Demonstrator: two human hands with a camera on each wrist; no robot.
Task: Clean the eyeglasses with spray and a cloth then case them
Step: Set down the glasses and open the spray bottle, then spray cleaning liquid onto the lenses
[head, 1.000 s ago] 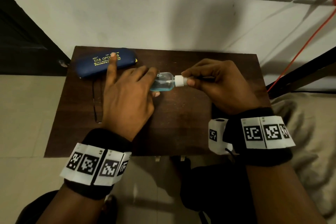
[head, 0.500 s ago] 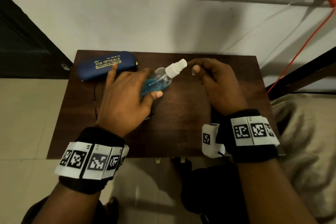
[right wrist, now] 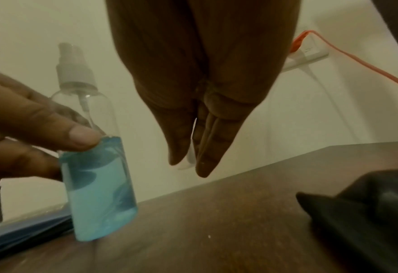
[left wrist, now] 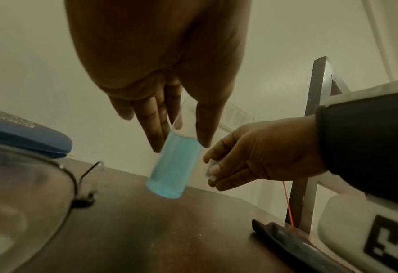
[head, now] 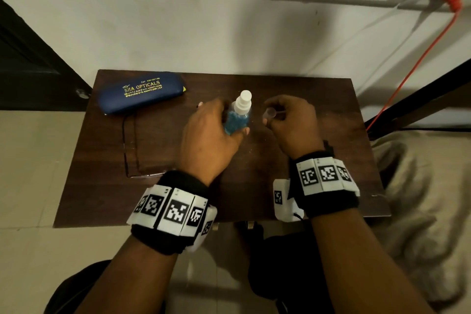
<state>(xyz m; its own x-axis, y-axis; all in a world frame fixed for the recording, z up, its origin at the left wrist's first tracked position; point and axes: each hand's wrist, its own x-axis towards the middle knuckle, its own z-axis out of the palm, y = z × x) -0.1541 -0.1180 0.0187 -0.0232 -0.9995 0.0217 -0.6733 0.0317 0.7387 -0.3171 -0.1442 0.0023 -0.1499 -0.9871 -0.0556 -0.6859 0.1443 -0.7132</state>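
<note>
**Cap off, nozzle bare: ready to spray**

Nearest the person, the left hand [head: 211,135] wraps the spray bottle [head: 238,116], thumb and fingers curled round its blue-filled body, holding it nearly upright just above the dark wooden table [head: 293,201]. Beside it, the right hand [head: 293,122] pinches the small clear cap [head: 270,112] between thumb and fingertips, apart from the white nozzle [head: 243,100].

The eyeglasses [left wrist: 29,184] lie on the table to the left of the bottle, untouched. A dark cloth [right wrist: 368,212] seems to lie at the right edge, though the view there is dim and blurred. Farther back, the blue case [head: 141,90] sits closed by the wall.

To do this step well, the cap should go down where it cannot roll off, freeing the right hand. The nozzle's opening should then be turned toward a lens before pressing, with the bottle kept upright so the tube stays in the liquid.
</note>
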